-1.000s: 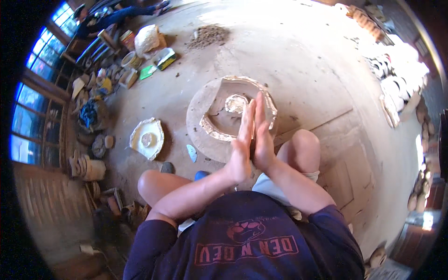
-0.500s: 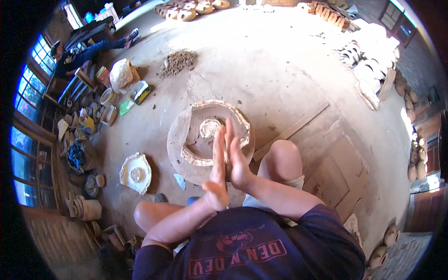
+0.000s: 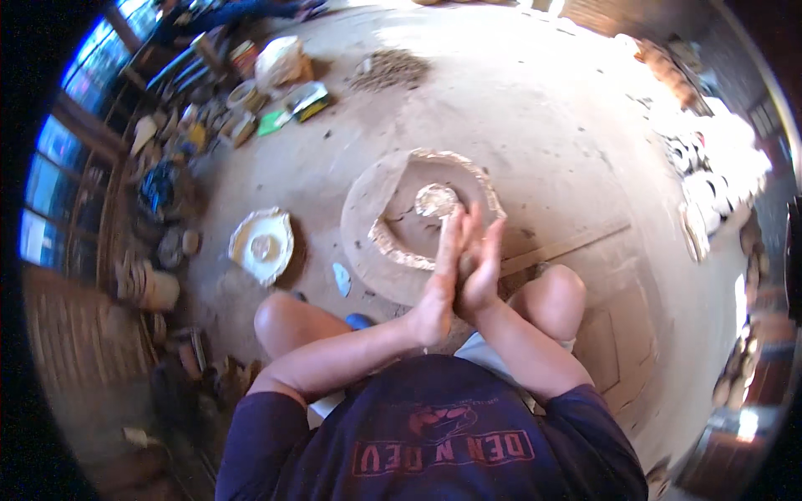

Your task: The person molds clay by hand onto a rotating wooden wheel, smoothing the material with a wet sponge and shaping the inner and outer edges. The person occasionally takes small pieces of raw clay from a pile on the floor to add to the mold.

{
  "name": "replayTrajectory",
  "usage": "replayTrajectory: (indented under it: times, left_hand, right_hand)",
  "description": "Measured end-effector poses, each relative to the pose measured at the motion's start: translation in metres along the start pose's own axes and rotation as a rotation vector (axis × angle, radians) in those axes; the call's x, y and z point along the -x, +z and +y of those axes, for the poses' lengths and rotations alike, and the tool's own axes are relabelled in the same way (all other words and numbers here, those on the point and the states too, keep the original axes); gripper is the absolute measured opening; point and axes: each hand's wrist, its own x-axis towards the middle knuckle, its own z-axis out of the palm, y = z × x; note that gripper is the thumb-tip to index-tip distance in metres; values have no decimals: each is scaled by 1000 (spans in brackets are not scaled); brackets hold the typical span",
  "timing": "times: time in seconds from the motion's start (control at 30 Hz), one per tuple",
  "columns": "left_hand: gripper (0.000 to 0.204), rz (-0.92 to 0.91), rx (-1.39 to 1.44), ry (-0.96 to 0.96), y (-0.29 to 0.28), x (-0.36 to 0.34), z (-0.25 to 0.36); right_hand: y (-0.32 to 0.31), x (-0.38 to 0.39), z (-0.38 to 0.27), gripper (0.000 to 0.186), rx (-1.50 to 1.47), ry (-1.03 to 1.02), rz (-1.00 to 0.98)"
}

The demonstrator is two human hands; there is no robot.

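Observation:
My left hand [image 3: 438, 292] and my right hand [image 3: 482, 282] are held palm to palm, fingers stretched forward. A small brown lump that looks like clay [image 3: 467, 265] shows between the palms, mostly hidden by them. Just beyond the fingertips is a round grey board [image 3: 361, 213] on the floor between my knees. On it lies a broken-looking ring with a rough, pale rim [image 3: 399, 252], open at the left. Inside the ring sits a small round piece with a crusty pale top [image 3: 435, 199]. My hands cover part of the ring's near right side.
A white, shallow dish-like mould [image 3: 280, 242] lies to the left, with a light blue scrap [image 3: 342, 279] near the board. A long wooden strip [image 3: 576, 245] is at the right. Crumbled soil [image 3: 390, 70] lies farther off. Buckets, bags and pots crowd the left wall; pale pottery [image 3: 710, 196] is piled right.
My view has swung, so the floor things sit farther right and higher in the picture. My hands stay palm to palm; the brown lump between them shows more clearly now.

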Motion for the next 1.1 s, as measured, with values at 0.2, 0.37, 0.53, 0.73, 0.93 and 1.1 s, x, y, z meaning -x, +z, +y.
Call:
replayTrajectory:
  times: [0.2, 0.37, 0.53, 0.73, 0.93, 1.1]
  left_hand:
    - [92, 114, -48, -91, -22, -1, -15]
    - [94, 234, -20, -139, -46, -5, -37]
    - [93, 266, -57, -103, -43, 5, -53]
    - [88, 323, -87, -84, -57, 6, -61]
    - [77, 767, -641, -357, -130, 6, -90]
    - [64, 864, -624, -408, -134, 51, -155]
  right_hand:
    - [0, -14, 16, 80, -6, 119, 127]
    - [16, 2, 36, 77, 298, 66, 64]
    - [-10, -30, 39, 73, 72, 249, 159]
    - [-19, -62, 55, 72, 155, 265, 170]
    - [-12, -64, 82, 50, 729, 273, -112]
    - [-51, -123, 87, 50, 1505, 37, -265]
